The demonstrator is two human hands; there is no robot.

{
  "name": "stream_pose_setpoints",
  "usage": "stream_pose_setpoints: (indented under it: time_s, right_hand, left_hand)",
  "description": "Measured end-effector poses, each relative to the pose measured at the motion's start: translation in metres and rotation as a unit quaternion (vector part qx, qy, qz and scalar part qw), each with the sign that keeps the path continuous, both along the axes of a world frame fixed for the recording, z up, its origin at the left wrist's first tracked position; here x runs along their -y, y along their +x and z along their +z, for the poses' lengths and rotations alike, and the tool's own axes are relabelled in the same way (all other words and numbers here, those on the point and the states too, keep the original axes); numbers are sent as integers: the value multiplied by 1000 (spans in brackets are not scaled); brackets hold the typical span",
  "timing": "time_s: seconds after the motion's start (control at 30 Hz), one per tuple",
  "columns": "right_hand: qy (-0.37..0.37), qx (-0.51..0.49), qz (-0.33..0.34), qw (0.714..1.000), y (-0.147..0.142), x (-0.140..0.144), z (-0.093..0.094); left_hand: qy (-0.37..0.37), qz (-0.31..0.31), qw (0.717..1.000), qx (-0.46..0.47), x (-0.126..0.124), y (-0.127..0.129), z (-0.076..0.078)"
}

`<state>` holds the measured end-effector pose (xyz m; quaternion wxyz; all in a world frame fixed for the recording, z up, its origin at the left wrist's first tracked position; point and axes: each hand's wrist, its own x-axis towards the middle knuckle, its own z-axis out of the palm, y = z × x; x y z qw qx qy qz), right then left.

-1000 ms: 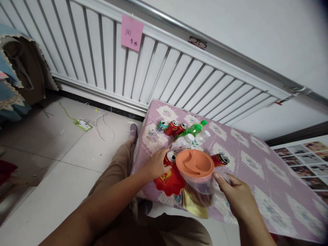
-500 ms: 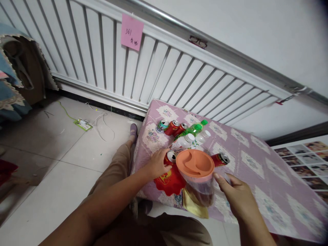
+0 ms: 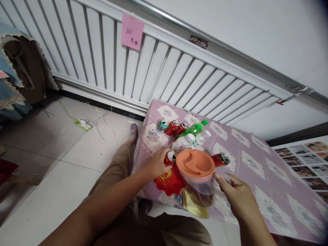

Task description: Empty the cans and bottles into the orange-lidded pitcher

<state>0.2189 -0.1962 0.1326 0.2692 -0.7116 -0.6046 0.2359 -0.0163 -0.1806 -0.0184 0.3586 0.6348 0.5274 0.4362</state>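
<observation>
A tabletop (image 3: 258,160) under a purple patterned cloth stands just beside a white radiator (image 3: 143,65). A pink note (image 3: 132,31) is stuck on the radiator, and a pair of glasses (image 3: 198,41) rests along its top edge. Near the tabletop's far corner lie a teal can (image 3: 162,125), two red cans (image 3: 176,127) and a green bottle (image 3: 193,130), close together. On the tiled floor (image 3: 51,164) a power strip (image 3: 83,124) lies with white cables (image 3: 102,124) beside it.

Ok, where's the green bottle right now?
In the head view, the green bottle lies on its side at the table's far edge, just right of two red cans and behind the orange-lidded jug.
</observation>
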Motion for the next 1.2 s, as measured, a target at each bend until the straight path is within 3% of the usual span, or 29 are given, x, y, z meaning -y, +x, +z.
stream_pose_setpoints:
  time_s: [1.2]
  right_hand:
    - [-4, -21, 2, 1000, 8, -3, -6]
  left_hand:
    - [-1, -7, 1000, -7, -1, -1, 0]
